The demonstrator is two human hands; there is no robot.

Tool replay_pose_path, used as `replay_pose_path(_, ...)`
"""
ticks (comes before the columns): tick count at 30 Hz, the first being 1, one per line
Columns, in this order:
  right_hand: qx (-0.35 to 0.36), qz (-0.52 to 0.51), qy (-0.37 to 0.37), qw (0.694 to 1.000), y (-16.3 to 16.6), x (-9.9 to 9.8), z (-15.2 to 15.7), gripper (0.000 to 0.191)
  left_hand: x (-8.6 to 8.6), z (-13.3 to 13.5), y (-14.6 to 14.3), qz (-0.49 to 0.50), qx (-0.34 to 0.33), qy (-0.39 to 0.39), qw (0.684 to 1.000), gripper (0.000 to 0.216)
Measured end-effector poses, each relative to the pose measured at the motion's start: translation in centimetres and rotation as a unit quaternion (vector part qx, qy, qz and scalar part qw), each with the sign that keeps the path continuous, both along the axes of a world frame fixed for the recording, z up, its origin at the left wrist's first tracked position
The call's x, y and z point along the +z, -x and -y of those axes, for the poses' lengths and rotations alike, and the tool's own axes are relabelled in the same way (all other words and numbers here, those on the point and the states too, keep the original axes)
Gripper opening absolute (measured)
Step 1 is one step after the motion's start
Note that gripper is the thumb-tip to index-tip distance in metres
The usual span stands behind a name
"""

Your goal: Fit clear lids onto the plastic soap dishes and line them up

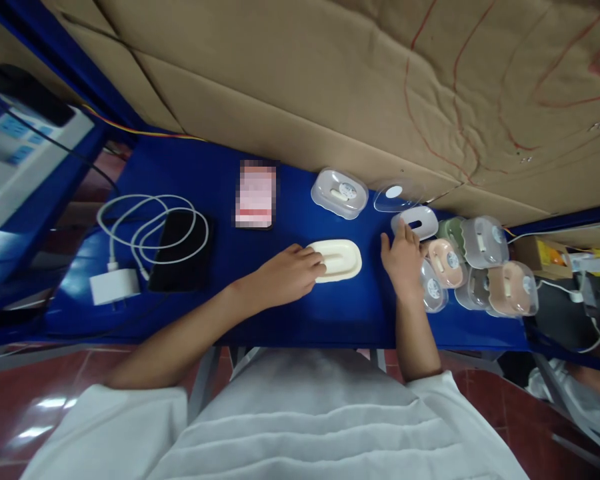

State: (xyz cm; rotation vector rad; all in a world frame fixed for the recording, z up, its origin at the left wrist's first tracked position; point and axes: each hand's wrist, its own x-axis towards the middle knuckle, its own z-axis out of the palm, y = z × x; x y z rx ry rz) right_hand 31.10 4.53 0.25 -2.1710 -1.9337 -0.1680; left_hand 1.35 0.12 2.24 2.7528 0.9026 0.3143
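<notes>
My left hand [290, 273] rests on the blue table [230, 267], its curled fingers touching the left end of a cream oval case [339, 259]. My right hand [404, 259] lies flat on the table with fingers stretched out. Its fingertips touch a white oval case [420, 221] just beyond it. A clear lid [394, 195] lies beside that white case. A closed clear-lidded case [339, 193] sits behind the cream one.
Several packed cases in pink, green and grey [485, 270] cluster at the right. A black phone [180, 252], a coiled white cable [150, 230] and a charger [114, 285] lie at the left. A pink card [255, 195] lies behind. A cardboard wall [330, 87] backs the table.
</notes>
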Motion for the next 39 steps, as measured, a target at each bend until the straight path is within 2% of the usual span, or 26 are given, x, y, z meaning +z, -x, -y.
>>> replay_pose_path(4, 0.107, -0.047, 0.025, 0.993, 0.9, 0.9, 1.6, 0.054, 0.4, -1.2, 1.5, 0.041, 0.075, 0.028, 0.996, 0.008)
replay_pose_path(7, 0.258, -0.108, 0.060, 0.958, 1.2, 1.6, 2.4, 0.054, 0.4, -1.9, 2.6, 0.016, 0.101, 0.036, 0.994, 0.009)
replay_pose_path(9, 0.322, -0.098, 0.076, 0.939, 0.8, 1.6, 2.7, 0.058, 0.2, -2.1, 2.9, -0.010, 0.096, 0.044, 0.994, 0.010)
replay_pose_path(11, 0.324, -0.069, 0.077, 0.940, 0.0, 1.4, 3.0, 0.062, 0.0, -2.0, 3.0, -0.022, 0.091, 0.050, 0.994, 0.010)
replay_pose_path(15, 0.282, -0.072, 0.046, 0.955, -0.9, 1.2, 3.4, 0.046, -0.5, -1.4, 2.2, -0.005, 0.074, 0.036, 0.997, 0.006)
replay_pose_path(18, 0.320, -0.115, 0.026, 0.940, 0.2, 1.3, 3.9, 0.042, -0.8, -1.1, 1.2, 0.039, 0.068, 0.004, 0.997, 0.028)
replay_pose_path(20, 0.369, -0.120, 0.037, 0.921, 1.8, 1.2, 4.3, 0.042, -0.9, -1.2, 0.6, 0.069, 0.070, -0.021, 0.995, 0.049)
replay_pose_path(22, 0.408, -0.107, 0.055, 0.905, 3.3, 0.8, 4.7, 0.043, -0.9, -1.5, 0.3, 0.083, 0.061, -0.038, 0.994, 0.060)
replay_pose_path(25, 0.439, -0.100, 0.062, 0.891, 4.6, -0.2, 5.1, 0.045, -1.1, -1.9, 0.2, 0.068, 0.041, -0.036, 0.996, 0.054)
replay_pose_path(28, 0.469, -0.123, 0.053, 0.873, 4.2, -0.5, 4.7, 0.043, -1.5, -2.1, 0.4, 0.042, 0.031, -0.041, 0.998, 0.036)
replay_pose_path(30, 0.446, -0.148, 0.027, 0.882, 3.4, -0.2, 3.9, 0.043, -1.6, -2.2, 0.5, 0.027, 0.028, -0.056, 0.998, 0.026)
replay_pose_path(31, 0.408, -0.155, 0.005, 0.900, 3.1, 0.0, 3.3, 0.045, -1.6, -2.3, 0.6, 0.024, 0.028, -0.061, 0.997, 0.023)
replay_pose_path(34, 0.227, -0.118, -0.058, 0.965, 2.4, 0.0, 0.9, 0.053, -1.4, -2.2, 0.7, 0.028, 0.030, -0.058, 0.997, 0.022)
replay_pose_path(37, 0.106, -0.038, -0.027, 0.993, 2.2, -0.6, -1.3, 0.056, -1.1, -2.1, 0.8, 0.038, 0.039, -0.052, 0.997, 0.020)
replay_pose_path(39, 0.087, -0.040, 0.002, 0.995, 2.1, -0.9, -1.8, 0.045, -1.0, -2.1, 0.8, 0.045, 0.045, -0.046, 0.997, 0.019)
